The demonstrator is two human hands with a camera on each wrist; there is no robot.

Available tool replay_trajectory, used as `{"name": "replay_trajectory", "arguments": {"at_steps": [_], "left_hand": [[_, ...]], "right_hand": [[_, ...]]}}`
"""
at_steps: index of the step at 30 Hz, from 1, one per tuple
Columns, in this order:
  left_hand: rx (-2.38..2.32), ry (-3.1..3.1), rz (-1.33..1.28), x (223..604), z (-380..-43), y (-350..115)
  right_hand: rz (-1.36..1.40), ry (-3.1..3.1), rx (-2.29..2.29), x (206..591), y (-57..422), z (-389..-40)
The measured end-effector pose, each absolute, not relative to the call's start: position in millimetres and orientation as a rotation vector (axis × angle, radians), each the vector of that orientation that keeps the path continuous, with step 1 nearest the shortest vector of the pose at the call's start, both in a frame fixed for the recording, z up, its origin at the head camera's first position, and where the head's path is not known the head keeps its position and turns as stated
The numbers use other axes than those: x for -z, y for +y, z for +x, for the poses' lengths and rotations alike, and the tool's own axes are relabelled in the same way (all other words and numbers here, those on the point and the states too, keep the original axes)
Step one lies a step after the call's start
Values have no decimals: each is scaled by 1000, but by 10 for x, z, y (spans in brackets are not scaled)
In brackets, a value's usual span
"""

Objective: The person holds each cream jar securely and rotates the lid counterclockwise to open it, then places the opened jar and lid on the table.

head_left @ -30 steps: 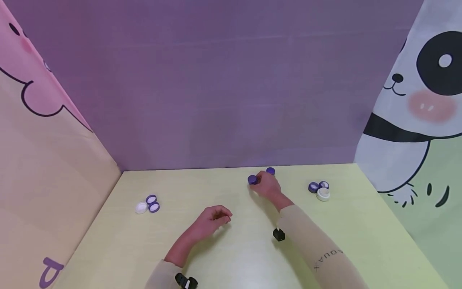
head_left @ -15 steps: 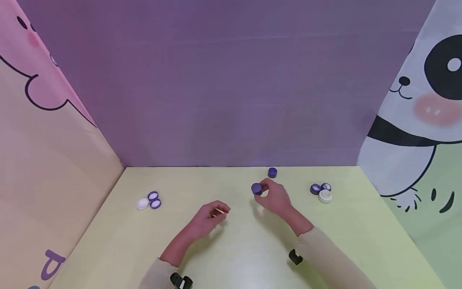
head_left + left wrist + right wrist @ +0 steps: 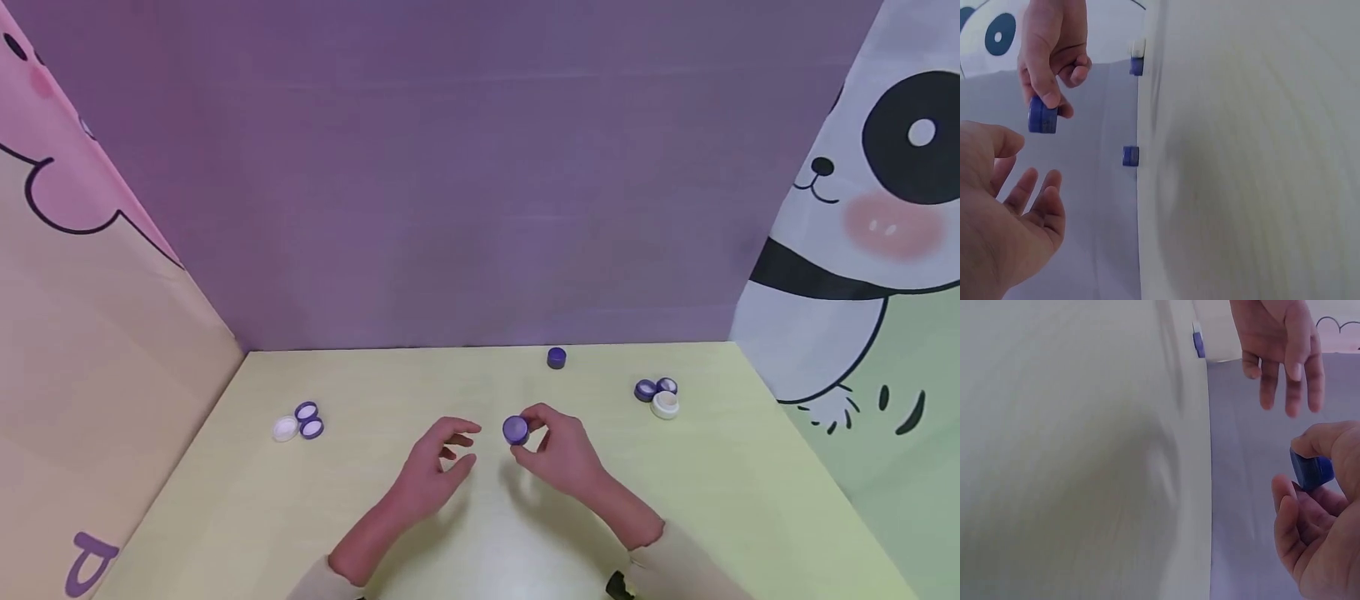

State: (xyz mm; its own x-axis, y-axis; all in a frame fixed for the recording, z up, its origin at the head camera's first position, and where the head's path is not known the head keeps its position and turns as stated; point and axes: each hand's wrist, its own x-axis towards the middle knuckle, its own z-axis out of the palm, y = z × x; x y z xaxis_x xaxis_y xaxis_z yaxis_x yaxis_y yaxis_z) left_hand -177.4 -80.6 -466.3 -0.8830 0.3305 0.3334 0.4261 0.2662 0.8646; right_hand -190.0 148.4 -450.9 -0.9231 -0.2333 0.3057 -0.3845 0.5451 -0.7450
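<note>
A small round purple-blue screw-top container (image 3: 515, 429) is pinched between the thumb and fingers of my right hand (image 3: 564, 454), held above the middle of the table. My left hand (image 3: 429, 475) hovers just to its left with thumb and fingers spread, holding nothing. In the left wrist view the held container (image 3: 1042, 115) shows its lid and base together, side on. The right wrist view shows the thumb on one face of the container (image 3: 1310, 470). Another closed purple container (image 3: 556, 358) stands near the table's back edge.
At the left lie a white lid (image 3: 285, 429) and two purple-rimmed lids (image 3: 311, 428), inner sides up. On the right, two purple container bases (image 3: 645, 390) touch a white base (image 3: 665, 406). A purple wall (image 3: 480, 208) borders the table (image 3: 420, 375) at the back.
My right hand has lifted the purple container from the back of the table and brought it toward me, near the left hand. The left hand's fingers have spread wider.
</note>
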Motion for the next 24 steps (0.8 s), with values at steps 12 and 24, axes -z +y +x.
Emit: {"name": "replay_trajectory", "arguments": {"at_steps": [12, 24], "left_hand": [[1548, -2440, -839, 4573, -1571, -733], [1533, -2482, -836, 4560, -1485, -666]], "right_hand": [[625, -2640, -1321, 4451, 1416, -1611], [671, -2621, -1354, 4410, 1362, -1438]]}}
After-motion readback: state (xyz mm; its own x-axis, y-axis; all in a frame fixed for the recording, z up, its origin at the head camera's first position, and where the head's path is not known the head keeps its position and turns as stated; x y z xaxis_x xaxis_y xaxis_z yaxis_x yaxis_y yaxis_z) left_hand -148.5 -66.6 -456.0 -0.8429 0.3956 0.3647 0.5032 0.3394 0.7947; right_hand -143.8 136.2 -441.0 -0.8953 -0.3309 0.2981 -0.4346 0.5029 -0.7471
